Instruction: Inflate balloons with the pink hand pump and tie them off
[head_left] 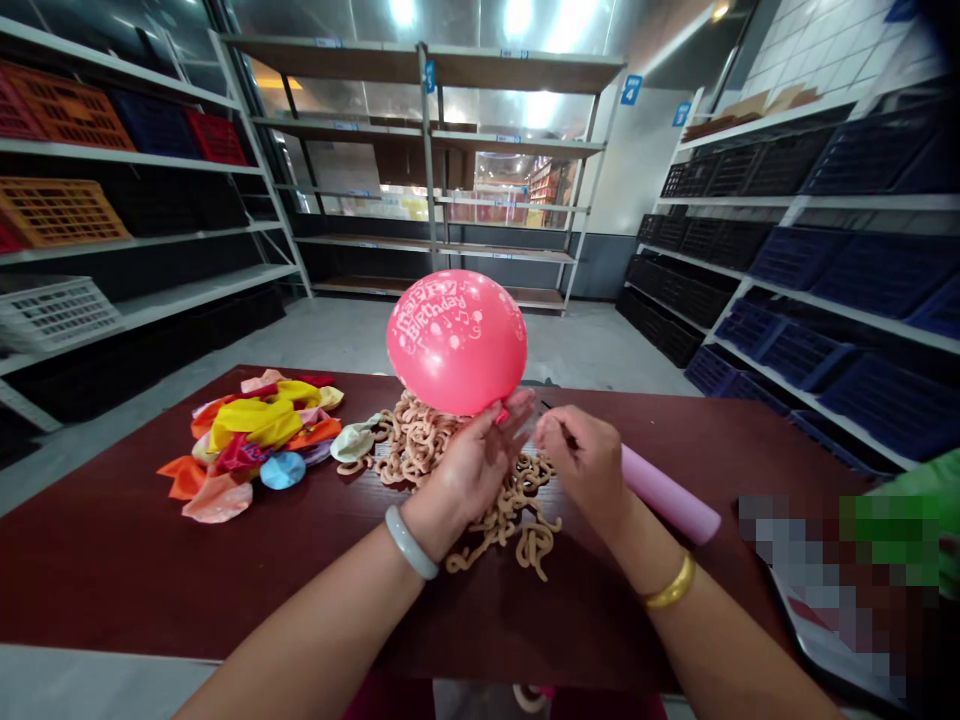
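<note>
A blown-up pink balloon (457,340) with white "Happy Birthday" print is upright above the table. My left hand (484,455), with a pale bangle at the wrist, has its thumb at the balloon's knotted end, the other fingers partly stretched behind it. Just to the right, my right hand (585,450) is closed in a pinch; a thin dark bit shows by its fingertips, too small to name. Under the hands lies a heap of beige curled loops (420,440). A lilac cylinder (671,495) lies beside my right hand.
Flat balloons in many colours (255,425) are piled on the left of the dark red table (112,560), a pale one (354,440) near the loops. A blurred flat object (817,600) and a green sleeve (907,510) are at right. Shelves (427,150) with crates (67,210) surround the table.
</note>
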